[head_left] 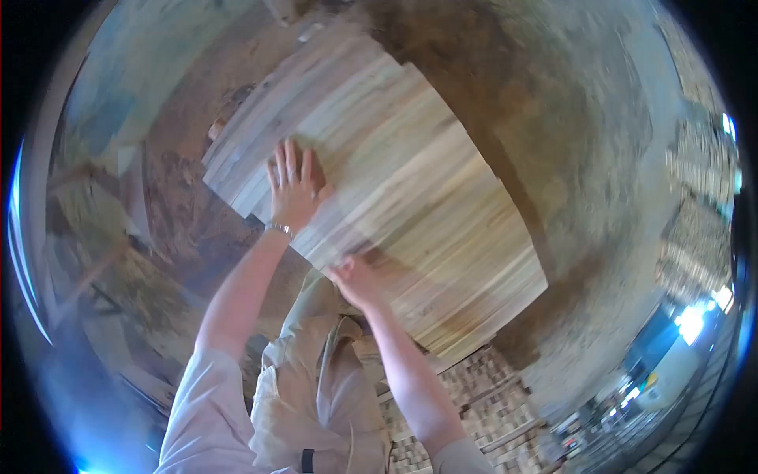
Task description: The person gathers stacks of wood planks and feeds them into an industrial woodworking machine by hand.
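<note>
A broad layer of pale wooden boards lies side by side in front of me, their ends making a slightly uneven edge. My left hand rests flat on the boards near their left end, fingers stretched out, with a bracelet at the wrist. By the near edge of the boards is my right hand, its fingers curled closed. Whatever it may be gripping is hidden and slightly blurred.
Stacked small wood pieces stand below the boards at the near right. More wood stacks line the far right. Bare, dusty floor surrounds the boards. My legs are close to the near edge.
</note>
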Tool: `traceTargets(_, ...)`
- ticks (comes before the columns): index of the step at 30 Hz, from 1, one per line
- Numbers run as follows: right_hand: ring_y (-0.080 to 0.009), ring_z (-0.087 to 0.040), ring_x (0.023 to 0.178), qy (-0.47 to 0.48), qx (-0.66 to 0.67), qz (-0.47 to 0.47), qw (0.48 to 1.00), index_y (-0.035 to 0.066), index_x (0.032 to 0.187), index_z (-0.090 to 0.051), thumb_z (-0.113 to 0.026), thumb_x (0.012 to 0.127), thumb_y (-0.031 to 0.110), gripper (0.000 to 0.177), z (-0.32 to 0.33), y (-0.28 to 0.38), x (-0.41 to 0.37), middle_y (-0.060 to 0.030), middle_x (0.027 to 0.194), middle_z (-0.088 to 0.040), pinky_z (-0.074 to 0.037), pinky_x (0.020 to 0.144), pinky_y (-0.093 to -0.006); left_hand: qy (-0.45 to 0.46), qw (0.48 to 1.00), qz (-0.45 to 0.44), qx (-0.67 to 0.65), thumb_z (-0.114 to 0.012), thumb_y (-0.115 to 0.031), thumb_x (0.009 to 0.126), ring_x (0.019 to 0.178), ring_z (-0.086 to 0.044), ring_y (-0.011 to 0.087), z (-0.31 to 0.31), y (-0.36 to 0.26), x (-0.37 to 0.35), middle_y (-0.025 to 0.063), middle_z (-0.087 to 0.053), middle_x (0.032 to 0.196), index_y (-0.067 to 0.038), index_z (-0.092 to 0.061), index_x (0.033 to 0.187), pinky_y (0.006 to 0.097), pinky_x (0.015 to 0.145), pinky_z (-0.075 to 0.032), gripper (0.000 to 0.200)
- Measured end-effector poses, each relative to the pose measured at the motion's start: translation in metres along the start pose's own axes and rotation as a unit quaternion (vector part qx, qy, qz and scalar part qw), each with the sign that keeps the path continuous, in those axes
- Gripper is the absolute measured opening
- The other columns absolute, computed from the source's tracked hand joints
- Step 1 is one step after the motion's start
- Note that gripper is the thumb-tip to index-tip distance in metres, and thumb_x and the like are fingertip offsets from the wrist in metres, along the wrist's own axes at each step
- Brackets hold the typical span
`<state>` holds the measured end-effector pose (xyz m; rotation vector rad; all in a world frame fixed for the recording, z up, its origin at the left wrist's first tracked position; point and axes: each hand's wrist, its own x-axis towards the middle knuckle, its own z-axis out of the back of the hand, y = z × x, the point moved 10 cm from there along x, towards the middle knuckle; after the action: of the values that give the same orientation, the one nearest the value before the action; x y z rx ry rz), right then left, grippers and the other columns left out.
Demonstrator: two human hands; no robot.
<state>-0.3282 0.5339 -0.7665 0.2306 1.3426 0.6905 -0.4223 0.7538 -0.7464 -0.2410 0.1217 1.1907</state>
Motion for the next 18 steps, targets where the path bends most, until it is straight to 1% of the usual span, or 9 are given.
traceTargets(2,-0.0345,-0.062,0.087,0.106,0.042,-0.027,0.993,0.001,0.095,-0.058,-0.066,0.088,0.049,0.049,-0.051,-0.040,-0.043,-0.0185,0.092,-0.064,-0.048,0.079,-0.0422,0.033,0.999,-0.018,-0.014,-0.059,-0.056,0.090,0.151,-0.004,0.0451,-0.012,-0.015,-0.036,0.0272,-0.006,0.163,-0.004,-0.028,0.154,0.0613,0.119,-0.011,0.088)
traceTargets(4,-0.0375,-0.064,0.093,0.014,0.103,-0.055,0.993,0.000,0.094,-0.064,-0.062,0.089,0.052,0.052,-0.073,-0.092,-0.099,-0.0209,0.094,-0.067,-0.048,0.080,-0.0444,0.046,0.997,-0.052,-0.021,-0.060,-0.053,0.091,0.151,-0.002,0.0442,-0.021,-0.027,-0.074,0.0266,-0.002,0.163,-0.004,-0.024,0.156,0.0603,0.119,-0.010,0.089)
traceTargets(6,-0.0305,-0.066,0.103,0.066,0.122,-0.156,0.978,0.001,0.111,-0.065,-0.065,0.089,0.053,0.057,-0.096,-0.151,-0.157,-0.0192,0.108,-0.069,-0.049,0.088,-0.0404,0.096,0.993,-0.070,-0.020,-0.061,-0.048,0.091,0.152,-0.002,0.0438,-0.028,-0.033,-0.110,0.0266,0.000,0.163,-0.004,-0.020,0.157,0.0598,0.119,-0.013,0.089)
traceTargets(8,-0.0305,-0.066,0.109,-0.011,0.195,-0.192,0.962,0.001,0.119,-0.065,-0.064,0.090,0.053,0.060,-0.101,-0.205,-0.217,-0.0193,0.113,-0.069,-0.049,0.091,-0.0402,0.182,0.980,-0.080,0.024,-0.061,-0.046,0.091,0.151,-0.002,0.0439,-0.032,-0.036,-0.150,0.0270,0.000,0.163,-0.003,-0.020,0.156,0.0594,0.119,-0.017,0.089)
traceTargets(10,-0.0269,-0.066,0.104,-0.070,0.275,-0.247,0.927,0.001,0.123,-0.064,-0.064,0.091,0.049,0.059,-0.092,-0.246,-0.284,-0.0136,0.110,-0.070,-0.051,0.088,-0.0370,0.264,0.955,-0.104,0.086,-0.061,-0.042,0.089,0.150,-0.013,0.0443,-0.042,-0.030,-0.195,0.0276,0.001,0.163,-0.003,-0.021,0.156,0.0588,0.117,-0.021,0.087)
traceTargets(12,-0.0191,-0.066,0.094,-0.161,0.418,-0.235,0.863,0.000,0.117,-0.067,-0.066,0.091,0.042,0.049,-0.143,-0.333,-0.337,-0.0083,0.099,-0.070,-0.052,0.080,-0.0320,0.443,0.891,-0.080,0.053,-0.057,-0.038,0.088,0.121,-0.057,0.0410,-0.050,-0.022,-0.240,0.0280,-0.050,0.141,-0.003,-0.053,0.136,0.0507,0.101,-0.046,0.060)
traceTargets(13,-0.0157,-0.064,0.090,-0.220,0.506,-0.254,0.794,0.001,0.115,-0.067,-0.067,0.091,0.038,0.044,-0.151,-0.351,-0.374,-0.0067,0.096,-0.068,-0.051,0.076,-0.0300,0.444,0.873,-0.201,-0.014,-0.057,-0.041,0.087,0.107,-0.064,0.0404,-0.058,-0.022,-0.265,0.0250,-0.067,0.115,-0.002,-0.066,0.116,0.0499,0.092,-0.051,0.049)
traceTargets(15,-0.0113,-0.062,0.082,-0.305,0.623,-0.269,0.668,0.001,0.113,-0.066,-0.067,0.092,0.030,0.036,-0.170,-0.368,-0.451,-0.0049,0.090,-0.066,-0.050,0.069,-0.0272,0.550,0.807,-0.202,0.080,-0.058,-0.048,0.085,0.104,-0.066,0.0394,-0.051,-0.014,-0.308,0.0246,-0.069,0.110,-0.004,-0.071,0.109,0.0491,0.090,-0.053,0.052)
traceTargets(18,-0.0124,-0.063,0.077,-0.357,0.687,-0.284,0.566,0.000,0.117,-0.063,-0.068,0.092,0.024,0.035,-0.214,-0.378,-0.561,-0.0054,0.091,-0.067,-0.050,0.062,-0.0269,0.455,0.835,-0.289,0.108,-0.061,-0.055,0.080,0.104,-0.068,0.0355,0.005,-0.056,-0.331,0.0205,-0.071,0.106,-0.009,-0.073,0.109,0.0458,0.089,-0.054,0.056)
